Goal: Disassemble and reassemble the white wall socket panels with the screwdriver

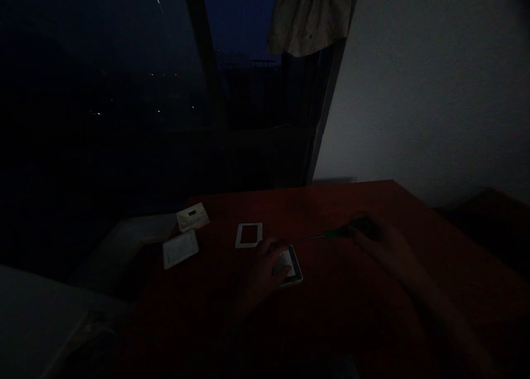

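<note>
My left hand (269, 266) rests over a small square wall plate (295, 266) with a white edge and a dark inner border. Its fingers lie bent across the plate's left part and cover much of it. In my right hand (379, 238) is a screwdriver (337, 232) with a green handle, fingers wrapped round the grip. The thin shaft points left towards my left hand, and its tip is hard to make out in the dark. A white rectangular frame (249, 246) with an open middle lies just beyond my left hand.
At the table's left edge lie a pale plate with a small slot (193, 222) and a white rectangular panel (181, 249). The reddish table (356, 290) meets a pale wall (414, 91) on the right. Behind are a dark window and a hanging cloth (312, 20). Light is very dim.
</note>
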`<move>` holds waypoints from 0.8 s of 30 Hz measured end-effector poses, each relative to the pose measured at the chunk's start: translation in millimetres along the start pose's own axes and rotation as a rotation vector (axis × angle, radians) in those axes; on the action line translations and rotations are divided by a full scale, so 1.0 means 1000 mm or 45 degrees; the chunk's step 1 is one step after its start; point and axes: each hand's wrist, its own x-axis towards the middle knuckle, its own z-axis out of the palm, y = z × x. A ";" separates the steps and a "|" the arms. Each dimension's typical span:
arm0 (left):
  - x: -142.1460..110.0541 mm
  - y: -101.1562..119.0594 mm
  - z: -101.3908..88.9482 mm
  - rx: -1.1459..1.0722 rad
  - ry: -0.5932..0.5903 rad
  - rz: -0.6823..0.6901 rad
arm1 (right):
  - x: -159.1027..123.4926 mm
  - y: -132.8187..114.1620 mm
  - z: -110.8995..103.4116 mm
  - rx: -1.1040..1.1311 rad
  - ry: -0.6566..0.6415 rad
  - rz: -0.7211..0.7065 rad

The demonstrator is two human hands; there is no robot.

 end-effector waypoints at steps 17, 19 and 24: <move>0.044 0.048 0.003 0.653 -0.437 0.056 | -0.059 0.057 0.073 0.394 0.215 0.492; 0.046 0.048 0.003 0.696 -0.464 0.053 | -0.061 0.060 0.078 0.445 0.222 0.557; 0.047 0.053 0.000 0.784 -0.497 0.069 | -0.067 0.068 0.094 0.522 0.228 0.635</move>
